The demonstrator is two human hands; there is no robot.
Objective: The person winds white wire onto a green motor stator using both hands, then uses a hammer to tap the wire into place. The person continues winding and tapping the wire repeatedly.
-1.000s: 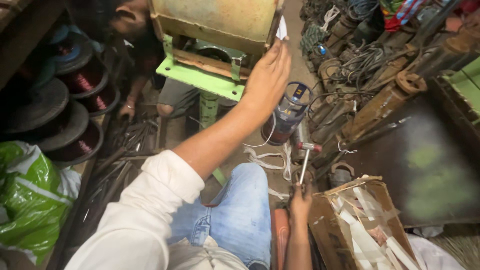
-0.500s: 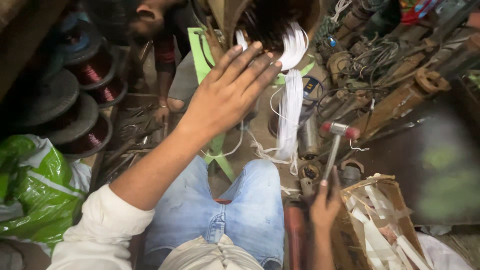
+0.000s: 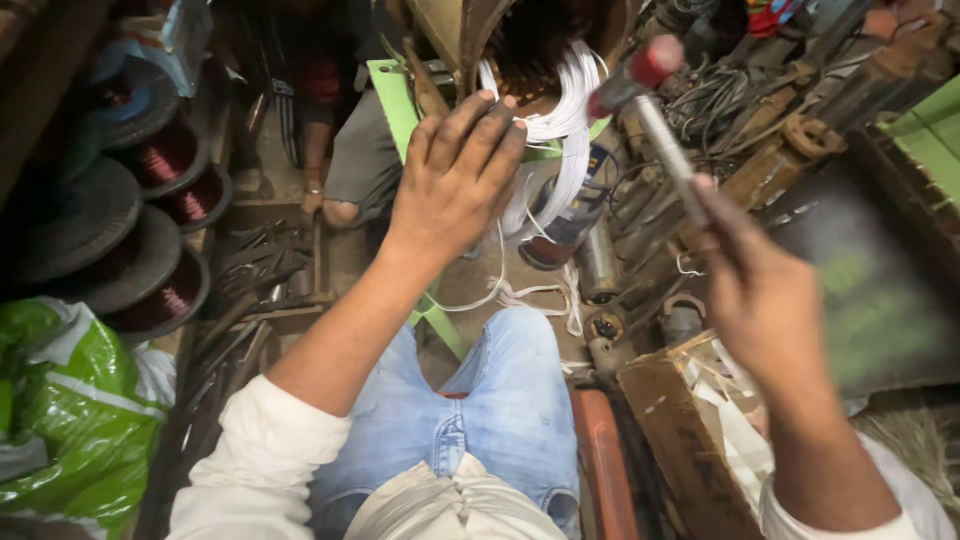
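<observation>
Left hand [image 3: 455, 180] lay flat, gripping nothing, on white coil [image 3: 560, 110] | right hand [image 3: 765, 300] clenched hammer [image 3: 650, 110] (raised) | box [image 3: 700, 430] held white strips.

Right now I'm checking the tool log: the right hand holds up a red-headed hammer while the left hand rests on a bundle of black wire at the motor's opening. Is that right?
Not quite. The wire under the left hand is white, not black, as the head view shows. The rest stands: the right hand holds up a red-headed hammer, and the left hand rests on the wire bundle at the motor's opening.
</observation>
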